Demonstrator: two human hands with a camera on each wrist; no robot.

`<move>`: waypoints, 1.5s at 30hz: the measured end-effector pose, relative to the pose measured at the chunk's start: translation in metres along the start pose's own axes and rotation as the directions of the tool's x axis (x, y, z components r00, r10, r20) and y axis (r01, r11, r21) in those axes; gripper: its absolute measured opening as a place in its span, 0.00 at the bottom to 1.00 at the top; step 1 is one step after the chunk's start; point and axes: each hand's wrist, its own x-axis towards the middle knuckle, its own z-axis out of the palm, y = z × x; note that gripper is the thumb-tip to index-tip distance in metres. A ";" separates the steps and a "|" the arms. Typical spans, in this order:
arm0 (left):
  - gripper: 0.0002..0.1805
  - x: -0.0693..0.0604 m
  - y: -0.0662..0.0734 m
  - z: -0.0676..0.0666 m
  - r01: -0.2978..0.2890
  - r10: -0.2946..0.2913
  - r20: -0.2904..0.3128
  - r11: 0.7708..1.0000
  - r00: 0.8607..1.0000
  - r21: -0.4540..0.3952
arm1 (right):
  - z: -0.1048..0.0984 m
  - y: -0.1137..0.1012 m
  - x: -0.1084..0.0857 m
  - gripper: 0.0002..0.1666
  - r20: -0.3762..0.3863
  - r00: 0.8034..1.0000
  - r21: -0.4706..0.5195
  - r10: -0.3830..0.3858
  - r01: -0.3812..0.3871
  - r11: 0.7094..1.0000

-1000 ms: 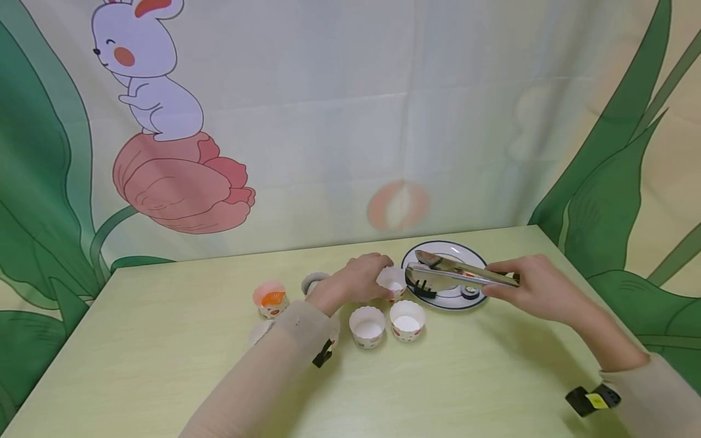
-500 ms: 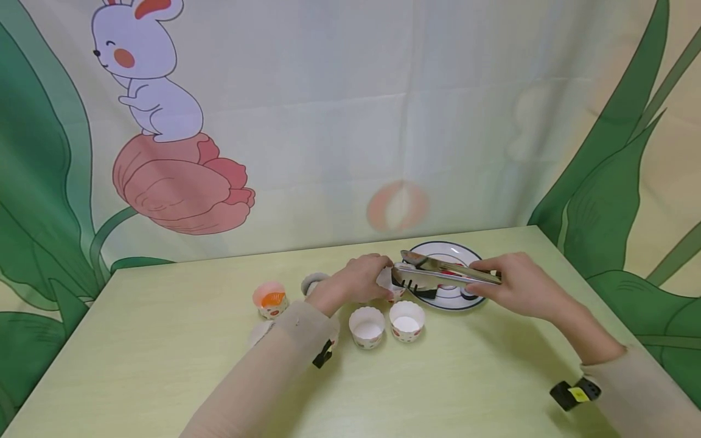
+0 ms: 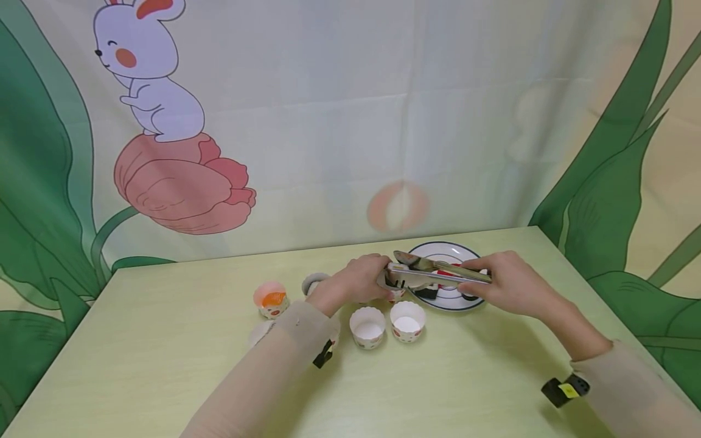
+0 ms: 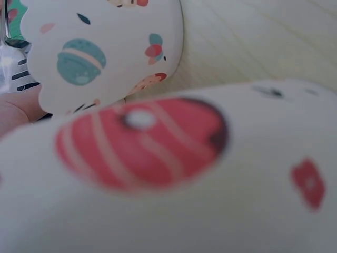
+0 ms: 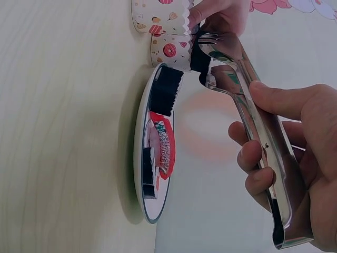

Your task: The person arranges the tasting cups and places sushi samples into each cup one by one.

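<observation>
In the head view my left hand [image 3: 358, 280] holds the rim of a white paper cup [image 3: 397, 295], whose printed side [image 4: 121, 42] shows in the left wrist view. My right hand [image 3: 506, 283] grips metal tongs [image 3: 438, 275]. In the right wrist view the tongs [image 5: 263, 132] pinch a black-wrapped piece [image 5: 200, 59] at the cup's mouth, beside my left fingers [image 5: 202, 11]. The blue-rimmed plate [image 3: 457, 304] adjoins the cup and bears black-wrapped pieces [image 5: 166, 90] and a red-edged piece [image 5: 166, 147].
Two white cups [image 3: 367, 328] [image 3: 408, 321] stand in front of the held one. At left are a cup with an orange piece [image 3: 271, 301] and a grey-rimmed cup [image 3: 314, 282]. My left forearm partly covers more cups. A printed curtain [image 3: 328, 121] hangs behind the table.
My right hand and the tongs have moved left, from over the plate to the held cup, bringing the black piece along. My left hand has stayed in place.
</observation>
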 end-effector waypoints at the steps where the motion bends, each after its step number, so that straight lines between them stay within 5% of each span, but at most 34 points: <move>1: 0.22 0.000 0.000 0.000 -0.001 0.001 -0.001 1.000 1.000 -0.006 | 0.000 0.000 0.000 0.24 -0.003 1.000 0.001 -0.005 0.005 1.000; 10: 0.19 0.000 0.000 0.000 -0.010 0.010 -0.013 0.999 1.000 -0.031 | 0.003 -0.003 0.002 0.25 0.001 1.000 0.002 -0.003 0.003 1.000; 23: 0.31 0.001 0.001 0.001 -0.001 0.000 -0.013 1.000 1.000 -0.011 | 0.010 -0.001 0.004 0.25 0.014 1.000 -0.030 0.021 -0.021 0.999; 37: 0.25 -0.002 0.001 -0.001 0.003 -0.003 -0.005 1.000 1.000 -0.020 | 0.010 -0.005 0.005 0.25 0.011 1.000 -0.018 0.028 -0.028 0.999; 45: 0.39 -0.007 0.001 -0.003 0.034 -0.034 0.013 0.999 0.999 -0.007 | 0.008 -0.004 0.002 0.25 0.001 0.999 -0.010 0.036 -0.036 0.999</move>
